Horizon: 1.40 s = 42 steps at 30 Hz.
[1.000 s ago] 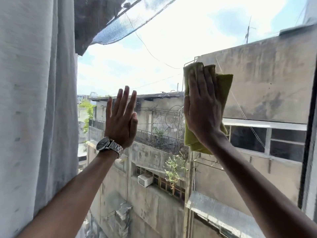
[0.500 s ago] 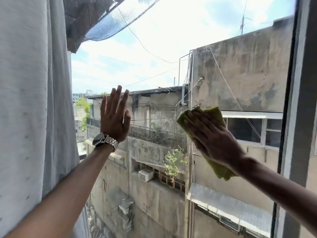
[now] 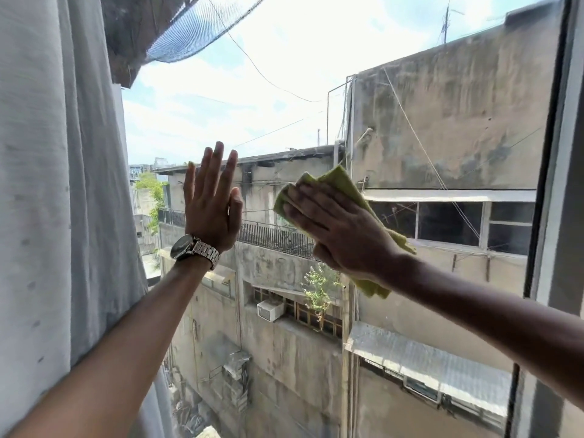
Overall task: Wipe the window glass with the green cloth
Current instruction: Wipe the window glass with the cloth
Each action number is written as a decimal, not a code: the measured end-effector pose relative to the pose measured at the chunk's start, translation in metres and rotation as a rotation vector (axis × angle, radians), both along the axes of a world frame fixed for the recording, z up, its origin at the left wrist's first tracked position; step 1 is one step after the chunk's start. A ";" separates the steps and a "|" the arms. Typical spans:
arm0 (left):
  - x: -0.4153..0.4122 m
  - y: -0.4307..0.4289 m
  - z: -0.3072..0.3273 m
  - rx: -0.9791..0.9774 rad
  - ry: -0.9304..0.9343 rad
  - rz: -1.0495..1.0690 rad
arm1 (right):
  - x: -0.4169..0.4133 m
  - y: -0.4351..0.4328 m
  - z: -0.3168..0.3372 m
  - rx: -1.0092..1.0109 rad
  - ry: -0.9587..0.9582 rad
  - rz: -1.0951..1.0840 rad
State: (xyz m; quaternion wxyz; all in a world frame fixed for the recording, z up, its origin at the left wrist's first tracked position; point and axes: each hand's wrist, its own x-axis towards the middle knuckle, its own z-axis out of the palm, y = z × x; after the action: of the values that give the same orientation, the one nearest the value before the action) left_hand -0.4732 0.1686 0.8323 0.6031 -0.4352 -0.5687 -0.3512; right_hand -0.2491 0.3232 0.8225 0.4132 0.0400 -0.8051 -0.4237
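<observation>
The window glass (image 3: 284, 90) fills the middle of the view, with sky and grey buildings behind it. My right hand (image 3: 341, 232) lies flat on the green cloth (image 3: 339, 181) and presses it against the pane at mid height, fingers pointing up and left. The cloth sticks out above the fingers and below the wrist. My left hand (image 3: 211, 207), with a metal watch (image 3: 194, 249) on the wrist, rests palm-flat on the glass just left of the cloth, fingers spread upward and holding nothing.
A pale grey curtain (image 3: 57, 184) hangs along the whole left side, close to my left forearm. The dark window frame (image 3: 556, 184) runs down the right edge. A blue net (image 3: 196, 30) hangs outside at the top.
My right hand has swept the cloth down from high on the pane and then leftward, ending close to my left hand. My left hand has stayed flat on the glass.
</observation>
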 end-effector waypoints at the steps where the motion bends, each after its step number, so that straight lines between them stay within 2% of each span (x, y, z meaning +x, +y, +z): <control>1: 0.001 -0.001 0.000 0.001 -0.002 -0.002 | 0.009 0.008 0.004 0.072 -0.072 -0.020; 3: 0.002 -0.001 -0.001 0.003 0.000 -0.003 | 0.019 0.022 0.034 0.101 -0.068 -0.052; 7: 0.001 0.000 0.000 0.005 0.003 -0.011 | 0.022 0.018 0.112 -0.156 0.297 0.006; 10: -0.001 0.001 -0.001 0.008 0.013 -0.007 | -0.001 -0.007 0.102 -0.311 0.469 0.073; 11: -0.002 0.001 0.000 0.009 0.013 -0.002 | -0.010 -0.013 0.084 -0.298 0.429 0.070; 14: -0.003 0.002 -0.002 0.013 0.023 0.022 | -0.018 -0.015 -0.001 -0.036 0.032 0.005; 16: -0.004 0.003 -0.001 0.013 0.018 0.027 | -0.008 -0.007 -0.036 0.087 -0.156 -0.037; 20: -0.002 0.001 -0.001 -0.001 0.006 0.036 | 0.000 0.004 -0.017 0.302 -0.278 -0.098; 22: -0.002 0.000 -0.001 -0.007 0.000 0.028 | -0.002 0.009 0.012 0.386 -0.283 -0.100; 24: -0.001 0.001 -0.001 -0.007 -0.008 0.021 | -0.002 0.014 0.053 0.337 -0.172 -0.073; 28: 0.002 0.000 0.000 0.000 -0.014 0.008 | 0.001 0.003 0.125 0.038 0.151 -0.069; 32: 0.002 -0.001 0.000 -0.005 -0.014 0.008 | -0.027 -0.020 0.103 -0.204 0.383 0.030; 34: 0.002 -0.001 -0.002 -0.004 -0.012 0.010 | -0.035 -0.027 0.065 -0.217 0.343 0.056; 38: 0.000 0.000 -0.001 -0.002 -0.016 0.016 | -0.021 -0.020 -0.026 -0.104 0.101 0.059; 40: -0.001 0.000 0.000 -0.005 -0.021 0.024 | -0.015 -0.013 -0.038 -0.068 0.002 0.052; 42: 0.000 0.000 -0.002 -0.003 -0.013 0.019 | -0.016 -0.011 -0.016 -0.058 -0.011 0.027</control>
State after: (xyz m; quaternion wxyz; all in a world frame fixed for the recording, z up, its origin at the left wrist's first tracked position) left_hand -0.4730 0.1683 0.8306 0.6021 -0.4284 -0.5773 -0.3473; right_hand -0.2648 0.3126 0.8066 0.4153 0.0411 -0.8188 -0.3943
